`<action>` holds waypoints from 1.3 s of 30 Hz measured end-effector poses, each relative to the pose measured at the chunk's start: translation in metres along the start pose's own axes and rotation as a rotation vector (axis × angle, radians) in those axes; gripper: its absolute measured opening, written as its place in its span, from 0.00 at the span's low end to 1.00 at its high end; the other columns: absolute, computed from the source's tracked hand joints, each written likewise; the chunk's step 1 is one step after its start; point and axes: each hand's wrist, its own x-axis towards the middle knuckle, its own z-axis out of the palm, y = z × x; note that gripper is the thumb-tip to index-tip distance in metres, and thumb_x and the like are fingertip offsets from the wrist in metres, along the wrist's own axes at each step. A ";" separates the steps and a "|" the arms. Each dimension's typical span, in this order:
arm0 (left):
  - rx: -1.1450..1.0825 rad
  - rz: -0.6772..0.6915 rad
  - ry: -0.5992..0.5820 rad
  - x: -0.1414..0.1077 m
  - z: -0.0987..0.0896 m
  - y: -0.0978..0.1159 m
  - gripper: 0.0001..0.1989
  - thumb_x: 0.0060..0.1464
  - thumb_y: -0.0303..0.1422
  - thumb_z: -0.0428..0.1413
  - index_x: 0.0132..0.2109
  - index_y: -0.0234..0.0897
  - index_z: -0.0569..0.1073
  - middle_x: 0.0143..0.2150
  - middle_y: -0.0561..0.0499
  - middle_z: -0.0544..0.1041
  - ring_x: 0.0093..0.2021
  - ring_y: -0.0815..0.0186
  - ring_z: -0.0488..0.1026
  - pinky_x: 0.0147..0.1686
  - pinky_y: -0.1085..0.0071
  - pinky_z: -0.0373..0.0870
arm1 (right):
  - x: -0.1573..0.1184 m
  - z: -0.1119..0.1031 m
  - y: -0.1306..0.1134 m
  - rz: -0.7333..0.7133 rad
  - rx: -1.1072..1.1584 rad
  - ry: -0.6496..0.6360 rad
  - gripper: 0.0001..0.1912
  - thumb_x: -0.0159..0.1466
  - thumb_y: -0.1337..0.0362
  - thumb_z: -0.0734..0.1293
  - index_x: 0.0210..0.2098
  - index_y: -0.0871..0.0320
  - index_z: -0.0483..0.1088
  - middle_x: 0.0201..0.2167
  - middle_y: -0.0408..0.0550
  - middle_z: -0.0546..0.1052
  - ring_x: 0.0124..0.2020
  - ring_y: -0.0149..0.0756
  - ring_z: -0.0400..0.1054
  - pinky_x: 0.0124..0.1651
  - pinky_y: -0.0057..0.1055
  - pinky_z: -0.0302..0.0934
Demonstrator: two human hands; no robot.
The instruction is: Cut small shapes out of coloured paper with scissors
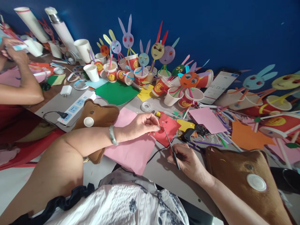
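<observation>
My right hand (188,161) is closed around the dark handles of a pair of scissors (172,149), whose thin blades point up and to the left. The blade tips reach close to the fingertips of my left hand (146,124). That hand is closed in a pinch on a small piece of red paper (160,130), hard to tell apart from the red sheet (172,126) behind it. Beneath my left forearm lies a large pink sheet (131,153). A roll of clear tape (146,107) rests beyond my left hand.
Paper cups with rabbit-faced straw figures (143,60) line the blue wall. A phone (220,86) showing a timer leans there. Brown cushions (239,178) flank my arms. A power strip (76,107) lies left, near another person's arm (22,84). Straws and paper scraps (220,134) clutter the right.
</observation>
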 end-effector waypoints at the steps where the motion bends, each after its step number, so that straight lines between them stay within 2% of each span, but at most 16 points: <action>1: -0.001 -0.003 -0.002 0.000 0.000 0.000 0.09 0.51 0.28 0.64 0.35 0.33 0.70 0.25 0.57 0.74 0.24 0.76 0.71 0.25 0.80 0.68 | 0.000 0.000 0.000 0.002 -0.003 0.000 0.28 0.65 0.43 0.66 0.19 0.54 0.55 0.16 0.40 0.62 0.21 0.31 0.53 0.28 0.32 0.50; 19: -0.012 -0.010 -0.032 0.000 -0.001 -0.002 0.09 0.51 0.28 0.64 0.35 0.33 0.70 0.25 0.56 0.75 0.23 0.75 0.73 0.25 0.79 0.68 | -0.001 -0.004 -0.005 0.018 -0.028 -0.011 0.28 0.65 0.42 0.65 0.19 0.54 0.56 0.17 0.40 0.62 0.22 0.32 0.54 0.30 0.33 0.53; 24: -0.012 -0.005 -0.035 0.000 -0.001 -0.002 0.09 0.51 0.28 0.64 0.35 0.33 0.70 0.25 0.56 0.74 0.23 0.75 0.72 0.25 0.78 0.68 | -0.001 -0.004 -0.004 0.020 -0.024 -0.029 0.28 0.66 0.43 0.65 0.19 0.54 0.56 0.17 0.40 0.62 0.22 0.32 0.54 0.29 0.33 0.51; 30: -0.044 -0.029 -0.070 0.000 -0.001 0.000 0.13 0.46 0.26 0.67 0.37 0.32 0.71 0.29 0.55 0.75 0.28 0.75 0.72 0.29 0.79 0.69 | -0.002 -0.004 -0.003 0.017 -0.001 -0.038 0.29 0.66 0.42 0.64 0.19 0.54 0.56 0.17 0.41 0.62 0.22 0.32 0.53 0.29 0.33 0.50; 34: 0.026 -0.072 -0.140 0.001 -0.001 -0.003 0.11 0.47 0.28 0.67 0.37 0.32 0.73 0.30 0.55 0.75 0.28 0.75 0.71 0.29 0.78 0.68 | -0.001 -0.006 -0.005 0.026 0.010 -0.044 0.30 0.67 0.41 0.64 0.19 0.55 0.58 0.17 0.42 0.64 0.22 0.32 0.55 0.29 0.33 0.52; 39: 0.106 -0.064 -0.115 0.003 -0.002 -0.006 0.08 0.51 0.31 0.64 0.33 0.32 0.74 0.28 0.55 0.75 0.26 0.76 0.68 0.28 0.78 0.66 | 0.000 -0.008 -0.007 0.002 0.038 -0.063 0.32 0.67 0.39 0.62 0.18 0.55 0.58 0.17 0.41 0.62 0.22 0.31 0.54 0.29 0.32 0.50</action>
